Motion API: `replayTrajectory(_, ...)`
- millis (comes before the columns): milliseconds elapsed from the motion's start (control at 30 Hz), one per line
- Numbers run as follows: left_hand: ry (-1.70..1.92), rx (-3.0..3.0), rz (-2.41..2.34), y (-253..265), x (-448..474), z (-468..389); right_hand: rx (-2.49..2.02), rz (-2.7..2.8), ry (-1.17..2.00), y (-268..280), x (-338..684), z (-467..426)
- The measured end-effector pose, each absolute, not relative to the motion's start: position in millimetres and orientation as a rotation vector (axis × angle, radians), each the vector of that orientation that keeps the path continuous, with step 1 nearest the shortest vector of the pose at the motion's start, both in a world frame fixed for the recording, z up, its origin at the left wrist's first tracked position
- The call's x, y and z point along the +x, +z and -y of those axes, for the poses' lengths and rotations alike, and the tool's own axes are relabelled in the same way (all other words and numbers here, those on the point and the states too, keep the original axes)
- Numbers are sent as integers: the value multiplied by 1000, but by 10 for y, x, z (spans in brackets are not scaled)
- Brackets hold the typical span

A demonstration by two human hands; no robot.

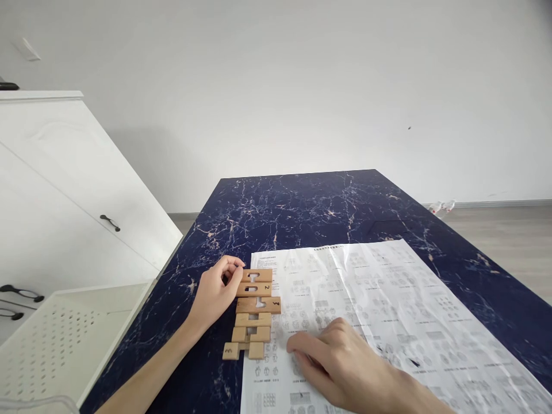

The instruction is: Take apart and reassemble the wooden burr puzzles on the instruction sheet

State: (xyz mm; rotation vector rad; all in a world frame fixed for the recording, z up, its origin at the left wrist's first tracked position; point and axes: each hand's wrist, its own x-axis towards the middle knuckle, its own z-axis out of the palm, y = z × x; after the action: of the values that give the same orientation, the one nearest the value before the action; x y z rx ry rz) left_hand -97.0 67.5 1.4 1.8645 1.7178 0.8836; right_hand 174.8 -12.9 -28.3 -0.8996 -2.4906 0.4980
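Observation:
Several notched wooden puzzle pieces (257, 306) lie in a column, partly on the sheet's left edge and partly on the dark tabletop. Some bear handwritten numbers, and the upper ones have cut-out slots. My left hand (219, 286) is closed at the left end of the topmost wooden piece (262, 275), thumb and forefinger against it. Lower right, my right hand (340, 359) rests over the large printed paper sheet (366, 287), fingers curled in and nothing visible in them. It is apart from the pieces. The sheet carries small diagrams and creases.
The blue marbled table (297, 201) stretches away toward a pale wall. A white cabinet (77, 190) with dark handles stands on the left, above a perforated white panel (52, 339). A small red-and-white object (442, 207) shows beyond the table's right edge.

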Motion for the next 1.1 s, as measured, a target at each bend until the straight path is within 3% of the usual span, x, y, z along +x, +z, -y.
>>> replayTrajectory(500,862,2307,-1651,-113,-973,-679,-870,2450,566,-280,1740,130)
replayTrajectory(1100,725,2365,-1715,-202,-997,-719,-878,2449,581,-299,1763,139)
